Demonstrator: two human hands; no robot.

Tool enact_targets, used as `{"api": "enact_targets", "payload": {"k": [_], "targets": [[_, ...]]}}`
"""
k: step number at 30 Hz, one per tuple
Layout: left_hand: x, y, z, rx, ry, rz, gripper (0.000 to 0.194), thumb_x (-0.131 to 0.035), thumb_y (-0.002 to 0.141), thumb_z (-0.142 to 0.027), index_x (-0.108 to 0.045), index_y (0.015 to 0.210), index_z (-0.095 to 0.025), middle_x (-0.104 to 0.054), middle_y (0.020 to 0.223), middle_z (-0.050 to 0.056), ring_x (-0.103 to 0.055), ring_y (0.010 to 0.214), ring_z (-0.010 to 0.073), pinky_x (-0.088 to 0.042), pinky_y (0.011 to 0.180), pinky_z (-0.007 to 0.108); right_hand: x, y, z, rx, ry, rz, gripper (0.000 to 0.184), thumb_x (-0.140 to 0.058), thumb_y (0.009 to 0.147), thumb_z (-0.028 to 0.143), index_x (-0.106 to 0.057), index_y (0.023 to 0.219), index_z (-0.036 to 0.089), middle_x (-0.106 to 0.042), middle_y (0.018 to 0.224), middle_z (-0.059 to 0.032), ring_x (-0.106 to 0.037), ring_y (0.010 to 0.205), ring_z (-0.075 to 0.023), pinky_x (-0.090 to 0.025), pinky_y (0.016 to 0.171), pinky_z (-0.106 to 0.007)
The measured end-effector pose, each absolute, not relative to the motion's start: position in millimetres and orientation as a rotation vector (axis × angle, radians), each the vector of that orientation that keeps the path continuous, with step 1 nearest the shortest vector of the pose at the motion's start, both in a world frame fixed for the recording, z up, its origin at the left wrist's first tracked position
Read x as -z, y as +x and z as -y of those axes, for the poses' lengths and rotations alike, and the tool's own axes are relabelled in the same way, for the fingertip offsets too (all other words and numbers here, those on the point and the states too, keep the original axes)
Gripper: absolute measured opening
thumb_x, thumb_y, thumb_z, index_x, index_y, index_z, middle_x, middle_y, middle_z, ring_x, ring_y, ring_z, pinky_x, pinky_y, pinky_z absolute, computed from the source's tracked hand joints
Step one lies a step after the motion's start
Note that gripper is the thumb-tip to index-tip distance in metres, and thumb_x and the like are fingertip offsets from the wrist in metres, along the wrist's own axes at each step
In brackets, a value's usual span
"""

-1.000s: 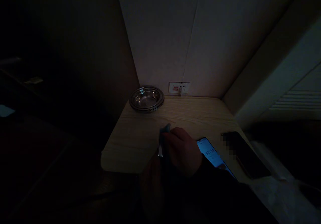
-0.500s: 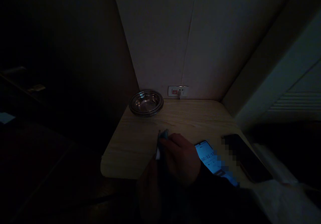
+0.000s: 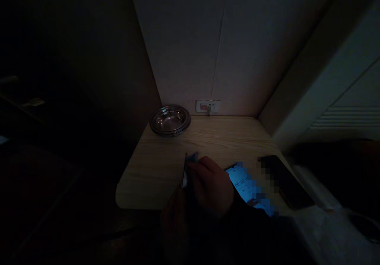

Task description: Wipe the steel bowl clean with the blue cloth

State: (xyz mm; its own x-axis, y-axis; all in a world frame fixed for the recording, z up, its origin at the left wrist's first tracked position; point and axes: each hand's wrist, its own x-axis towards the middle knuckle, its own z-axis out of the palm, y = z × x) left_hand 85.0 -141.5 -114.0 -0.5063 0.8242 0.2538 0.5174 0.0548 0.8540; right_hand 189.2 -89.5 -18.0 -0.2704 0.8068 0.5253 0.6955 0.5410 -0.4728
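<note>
In dim light, my right hand [image 3: 215,187] pinches a bluish cloth [image 3: 191,157] over the front of a thin, flat object [image 3: 184,179] with a pale, shiny edge. The object is seen almost edge-on, so its kind is unclear. Below it, my left hand [image 3: 175,213] is closed around its near end, mostly in shadow. Both hands are close together at the near edge of a light wooden table [image 3: 145,174]. Farther back on the left stands a stack of round metal dishes [image 3: 170,132], touched by neither hand.
A lit phone [image 3: 241,183] showing a timer lies right of my right hand, partly under the forearm. Beyond it rests a dark phone [image 3: 289,185]. A wall socket [image 3: 208,106] with a plug sits behind the table. Pale, crumpled fabric [image 3: 329,233] is at lower right.
The view has shifted slightly, so the table and the things on it appear a little farther left. Both hands keep their hold, with the cloth still at the thin object.
</note>
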Motion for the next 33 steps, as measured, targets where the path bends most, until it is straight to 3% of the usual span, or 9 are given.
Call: {"api": "enact_targets", "payload": {"k": [4,8,21,24,29,33], "targets": [[111.4,77.0,144.2,-1.435,1.354,-2.048,0.033,-0.051,0.075,-0.043,-0.067,0.094,-0.023,-0.069,0.097,0.008,-0.059,0.101,0.0293,-0.045,0.090,0.044,18.0,182.6,92.9,-0.120,-1.198,2.044,0.022,-0.045,0.086,0.020,-0.067,0.084,0.022,-0.059,0.065,-0.0021,-0.053,0.059,-0.0144,-0.036,0.050,-0.026],[113.6,75.2,144.1,-1.426,1.348,-2.047,0.031,-0.047,0.078,-0.042,-0.067,0.094,-0.025,-0.069,0.093,0.007,-0.059,0.100,0.0283,-0.047,0.087,0.043,17.5,179.7,92.3,-0.146,-1.229,2.043,0.020,-0.049,0.083,0.020,-0.066,0.092,0.023,-0.061,0.076,-0.0033,-0.055,0.064,-0.0144,-0.038,0.052,-0.026],[125.9,72.6,151.3,-1.358,1.556,-2.107,0.035,-0.053,0.072,-0.042,-0.070,0.094,-0.020,-0.069,0.100,0.010,-0.061,0.094,0.0303,-0.042,0.093,0.046,12.5,190.1,85.5,-0.230,-1.187,2.065,0.022,-0.046,0.083,0.021,-0.066,0.092,0.021,-0.061,0.077,-0.0046,-0.056,0.065,-0.0151,-0.040,0.054,-0.025],[121.5,81.0,153.0,-1.389,1.476,-2.082,0.033,-0.049,0.077,-0.038,-0.068,0.099,-0.022,-0.068,0.105,0.007,-0.061,0.098,0.0276,-0.045,0.091,0.041,13.5,193.6,85.7,-0.227,-1.245,2.058,0.023,-0.045,0.084,0.019,-0.066,0.093,0.020,-0.060,0.075,-0.0049,-0.056,0.063,-0.0148,-0.040,0.053,-0.024],[126.5,83.6,150.9,-1.470,1.457,-2.130,0.036,-0.054,0.071,-0.048,-0.069,0.093,-0.024,-0.069,0.099,0.008,-0.057,0.103,0.0315,-0.038,0.098,0.046,15.9,194.5,88.3,-0.209,-1.184,2.042,0.023,-0.045,0.084,0.019,-0.066,0.093,0.022,-0.062,0.074,-0.0036,-0.058,0.063,-0.0143,-0.042,0.053,-0.023],[128.1,86.6,149.7,-1.490,1.473,-2.170,0.036,-0.049,0.075,-0.048,-0.069,0.092,-0.024,-0.069,0.100,0.008,-0.060,0.098,0.0299,-0.042,0.094,0.046,18.1,190.0,93.2,-0.232,-1.240,2.020,0.023,-0.046,0.084,0.018,-0.066,0.093,0.021,-0.063,0.075,-0.0049,-0.058,0.063,-0.0146,-0.043,0.053,-0.023]]}}
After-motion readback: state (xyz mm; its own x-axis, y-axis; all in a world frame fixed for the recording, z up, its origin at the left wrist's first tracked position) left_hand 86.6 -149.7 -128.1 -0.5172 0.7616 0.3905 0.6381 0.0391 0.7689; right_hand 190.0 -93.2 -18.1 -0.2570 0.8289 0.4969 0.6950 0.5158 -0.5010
